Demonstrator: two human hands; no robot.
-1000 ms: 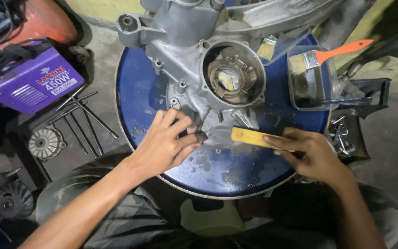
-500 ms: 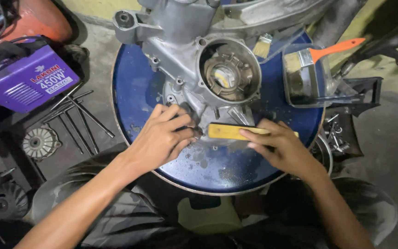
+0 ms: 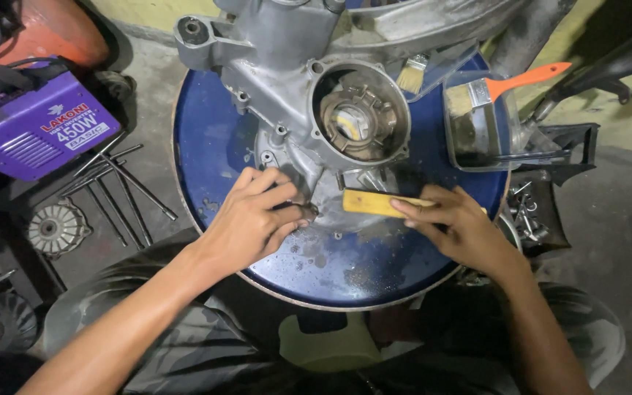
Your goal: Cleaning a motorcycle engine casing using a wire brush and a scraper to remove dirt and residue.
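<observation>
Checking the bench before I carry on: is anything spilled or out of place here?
Wet splashes and gritty specks lie on the round blue drum top between the left hand and right hand, below the grey metal engine casing.

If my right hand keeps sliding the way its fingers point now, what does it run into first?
The right hand points left along the yellow handle it holds. First in that line is probably the left hand's fingertips, resting at the lower edge of the grey engine casing, though depth is unclear.

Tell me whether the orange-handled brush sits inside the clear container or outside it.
Partly inside. The orange-handled brush has its bristle end within the clear container, while the orange handle sticks out over the rim, up and to the right.
</observation>
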